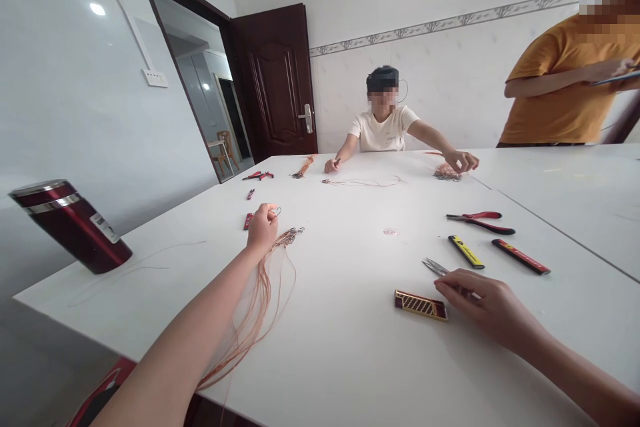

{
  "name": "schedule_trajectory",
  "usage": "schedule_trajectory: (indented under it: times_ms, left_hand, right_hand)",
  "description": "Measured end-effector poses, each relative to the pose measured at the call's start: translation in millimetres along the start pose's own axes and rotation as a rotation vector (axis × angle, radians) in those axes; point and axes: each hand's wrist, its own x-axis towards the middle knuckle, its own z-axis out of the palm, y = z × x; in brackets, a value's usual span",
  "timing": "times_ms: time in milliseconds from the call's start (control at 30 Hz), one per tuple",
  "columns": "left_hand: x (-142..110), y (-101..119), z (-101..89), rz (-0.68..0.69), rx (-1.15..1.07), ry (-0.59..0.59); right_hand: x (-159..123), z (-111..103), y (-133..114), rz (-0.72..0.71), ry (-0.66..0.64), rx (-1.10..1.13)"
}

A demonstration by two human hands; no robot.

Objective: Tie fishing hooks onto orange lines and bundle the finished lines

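One thin curved wire [279, 211] is pinched in my left hand [263, 228], just beside the hooked end of the orange cord bundle [263, 280]. Well to the bundle's right, my right hand [473, 297] grips a pointed metal tool [435, 267]. Between bundle and tool lies a gold-edged piece [421, 305]. Also right of the bundle: red-handled pliers [483, 219]; left of it, a red tumbler [75, 227]; beyond it, a seated person [383, 130].

Shows bare left forearm [200, 320], smooth, broad near frame edge, plus bare right forearm [555, 360], slimmer in view. Tapers to narrow wrists both sides. Ends in bare left hand [263, 228] and bare right hand [484, 297]. Runs out of frame higher up; can't tell sleeves.
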Motion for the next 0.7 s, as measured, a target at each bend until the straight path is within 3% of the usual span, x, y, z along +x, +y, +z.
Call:
schedule_trajectory:
  times_ms: [133,233,333,433,500,700]
  left_hand:
    - [-21,55,0.9,0.059,-0.184,0.017]
    - [-66,105,9.6,0.160,-0.359,-0.118]
    - [-114,141,19.4,0.229,-0.575,-0.319]
    - [-140,156,28.6,0.191,-0.689,-0.420]
    - [-145,159,34.3,0.184,-0.693,-0.433]
    - [-144,155,45.3,0.083,-0.760,-0.491]
  right_hand:
    - [1,1,-5,0.023,0.039,0.048]
    - [2,5,-21,0.111,0.032,0.132]
    - [3,9,-47,0.197,-0.081,0.382]
    - [6,12,-71,0.182,-0.178,0.681]
    - [9,15,-78,0.170,-0.171,0.791]
    - [16,29,-66,0.225,-0.115,0.792]
